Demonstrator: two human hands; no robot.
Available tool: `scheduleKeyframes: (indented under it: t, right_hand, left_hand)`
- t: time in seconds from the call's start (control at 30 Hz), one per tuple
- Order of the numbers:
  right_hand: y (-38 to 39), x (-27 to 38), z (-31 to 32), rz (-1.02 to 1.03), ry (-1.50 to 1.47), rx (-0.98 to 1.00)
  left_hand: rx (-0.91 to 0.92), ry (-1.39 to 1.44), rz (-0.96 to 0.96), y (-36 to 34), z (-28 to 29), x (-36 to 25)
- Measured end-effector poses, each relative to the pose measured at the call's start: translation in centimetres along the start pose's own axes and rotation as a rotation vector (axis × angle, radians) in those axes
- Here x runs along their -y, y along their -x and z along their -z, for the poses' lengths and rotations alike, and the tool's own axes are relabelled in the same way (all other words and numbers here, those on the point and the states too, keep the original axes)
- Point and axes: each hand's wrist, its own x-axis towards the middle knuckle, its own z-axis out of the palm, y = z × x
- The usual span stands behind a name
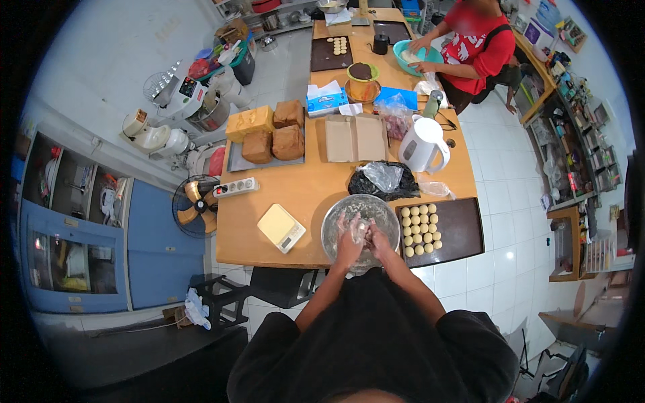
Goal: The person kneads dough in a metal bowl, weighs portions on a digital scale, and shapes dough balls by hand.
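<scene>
Both my hands are inside a metal mixing bowl (329,216) at the near edge of the wooden table, its inner wall smeared with pale residue. My left hand (349,243), coated in white flour or dough, presses against a pale lump of dough (361,232). From the other side my right hand (377,242) closes its fingers on the same lump. Fingers partly cover the dough, so its full shape is hidden. Right beside the bowl, a dark baking tray (463,232) carries rows of round yellowish dough balls (418,229).
Left of the bowl lies a kitchen scale (281,228), with a power strip (236,187) behind. Brown loaves (287,142) sit on a tray. A black plastic bag (366,187), white kettle (423,144) and open cardboard box (356,138) stand beyond. A co-worker in red (474,50) handles a turquoise basin (403,48).
</scene>
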Motion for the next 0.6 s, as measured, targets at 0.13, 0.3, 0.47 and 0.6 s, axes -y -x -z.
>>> scheduleKeyframes:
  t: [0.13,0.3,0.47,0.6]
  right_hand:
    - [0.9,0.4,-0.9,0.017,-0.261,0.097]
    - [0.1,-0.2,-0.7,-0.034,-0.153,0.105]
    - [-1.6,-2.5,0.3,0.016,-0.091,-0.092]
    - [-0.8,-2.0,0.4,-0.001,-0.033,-0.151]
  left_hand:
    - [0.211,-0.011,-0.041,-1.1,0.1,1.9]
    - [0.271,-0.265,-0.003,0.9,-0.7,1.6]
    - [0.300,-0.390,0.104,1.3,0.5,0.4]
    - [0.276,-0.358,0.141,0.9,0.8,1.3]
